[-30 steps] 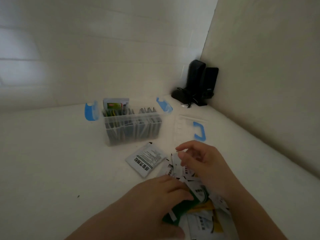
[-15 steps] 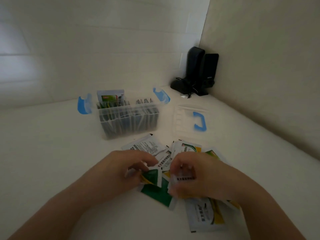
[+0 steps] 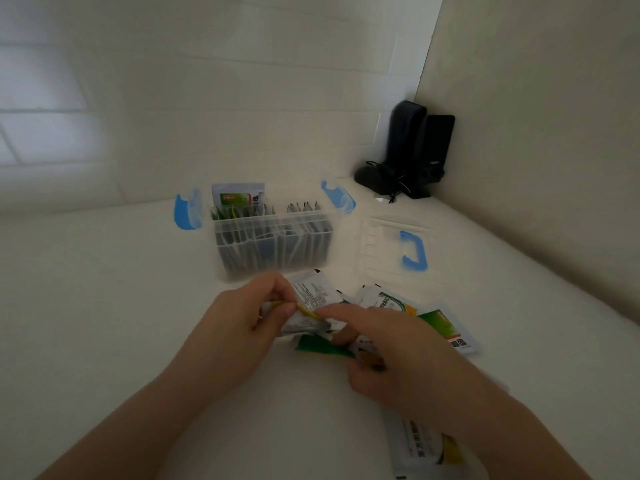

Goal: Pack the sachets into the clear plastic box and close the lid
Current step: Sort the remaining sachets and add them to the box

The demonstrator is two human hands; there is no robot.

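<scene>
The clear plastic box (image 3: 273,244) stands open on the white surface, its blue side latches flipped out, several sachets upright inside. Its clear lid (image 3: 391,251) with a blue handle lies flat to the right of it. My left hand (image 3: 242,327) pinches a small stack of sachets (image 3: 304,322) just in front of the box. My right hand (image 3: 391,355) rests its fingers on the same stack and on the loose sachets (image 3: 440,323) spread beneath and to the right. One more sachet (image 3: 426,445) lies near my right forearm.
Two black speakers (image 3: 415,150) with a cable stand in the back right corner. Walls close the scene at the back and right. The white surface (image 3: 104,306) stretches left of the box.
My left hand has lifted a few sachets off the pile and moved toward the box. My right hand has shifted left to meet that stack.
</scene>
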